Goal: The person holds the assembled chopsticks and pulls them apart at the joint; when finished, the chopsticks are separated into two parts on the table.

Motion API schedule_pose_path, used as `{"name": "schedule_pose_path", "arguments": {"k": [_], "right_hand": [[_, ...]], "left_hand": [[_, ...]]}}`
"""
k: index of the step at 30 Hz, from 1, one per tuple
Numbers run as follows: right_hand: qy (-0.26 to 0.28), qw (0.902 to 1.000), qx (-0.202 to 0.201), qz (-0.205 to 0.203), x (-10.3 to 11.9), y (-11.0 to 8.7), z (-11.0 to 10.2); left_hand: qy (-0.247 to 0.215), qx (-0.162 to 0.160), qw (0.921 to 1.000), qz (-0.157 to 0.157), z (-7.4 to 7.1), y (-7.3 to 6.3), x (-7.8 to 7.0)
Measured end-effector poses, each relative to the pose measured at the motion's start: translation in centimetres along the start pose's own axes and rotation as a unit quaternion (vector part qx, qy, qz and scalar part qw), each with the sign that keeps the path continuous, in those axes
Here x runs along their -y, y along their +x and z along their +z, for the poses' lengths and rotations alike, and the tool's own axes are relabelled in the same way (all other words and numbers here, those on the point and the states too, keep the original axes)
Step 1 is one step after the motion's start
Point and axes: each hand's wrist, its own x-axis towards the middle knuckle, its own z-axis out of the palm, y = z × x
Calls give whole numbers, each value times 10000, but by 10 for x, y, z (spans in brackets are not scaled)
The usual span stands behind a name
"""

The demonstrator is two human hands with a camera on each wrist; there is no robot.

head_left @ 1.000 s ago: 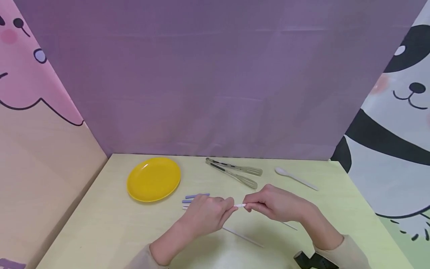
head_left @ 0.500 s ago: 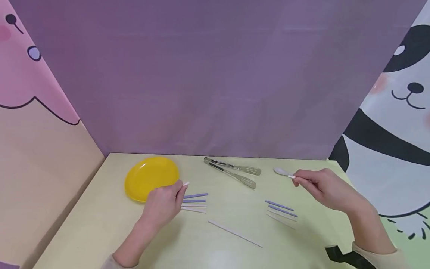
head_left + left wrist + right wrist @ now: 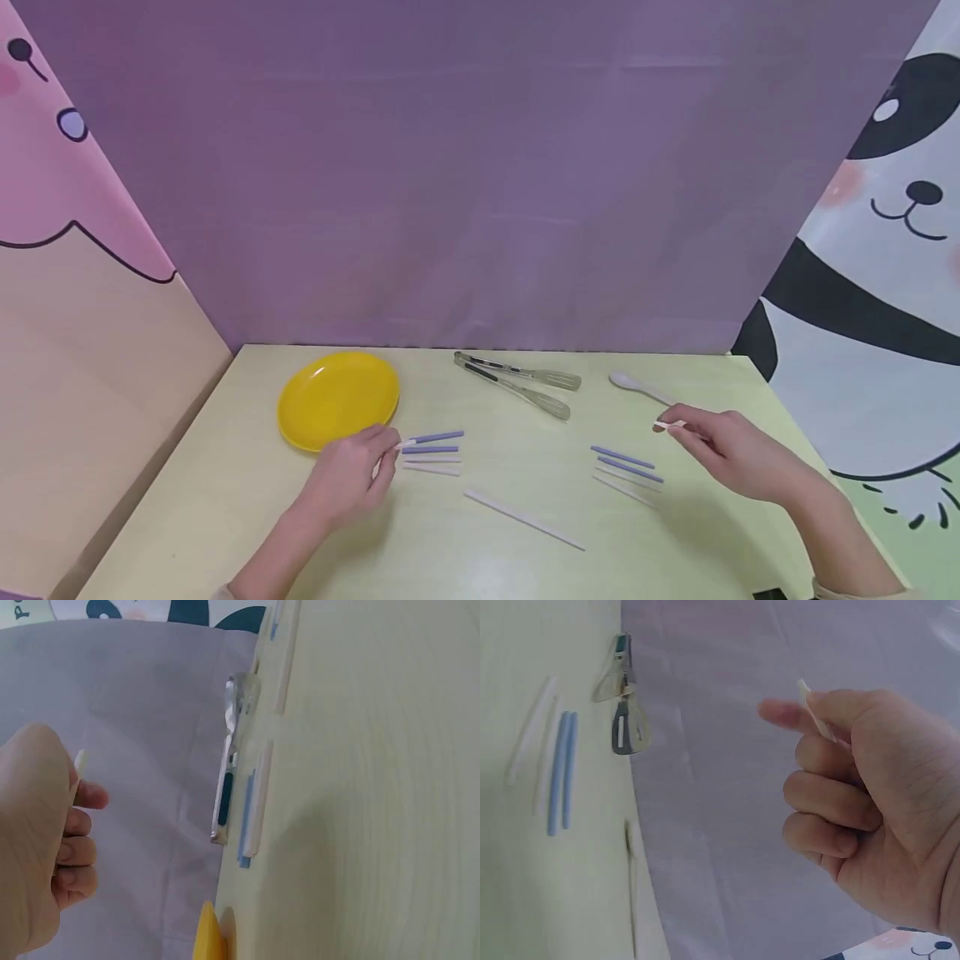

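My left hand (image 3: 348,473) pinches a white chopstick half (image 3: 80,762) between thumb and forefinger; most of it is hidden in the hand. It hovers near the left row of chopstick halves, blue (image 3: 438,437) and white (image 3: 432,469). On the right, my right hand (image 3: 741,454) pinches another white chopstick half (image 3: 817,712), its other fingers curled in. That hand is between the spoon (image 3: 637,387) and the right row of thinner halves, blue (image 3: 622,457) and white (image 3: 625,491). One whole white chopstick (image 3: 523,520) lies slanted at the table's middle front.
A yellow plate (image 3: 339,402) is at the table's back left. Metal tongs (image 3: 517,382) lie spread at the back middle. A purple cloth (image 3: 480,175) hangs behind the pale table (image 3: 247,467), with cartoon-printed panels at both sides.
A second ago both hands met at the middle, gripping one white chopstick between them. They have parted left and right with a half each, and the right hand has since come down from beside the spoon.
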Motion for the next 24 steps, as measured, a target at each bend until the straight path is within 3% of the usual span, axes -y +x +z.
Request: {"name": "schedule_pose_path", "arguments": {"k": [6,14,24], "right_hand": [[262,9995,16,169,1,-4,17],[-106,9976,-642,-234,-3,-1,48],[161,9994,161,268,-1,2,75]], "left_hand": [[-215,584,9979,-160,5,1,-3],[-304,942,9951,41,14,5,-3],[-336,1352,9902,68,29,6,1]]}}
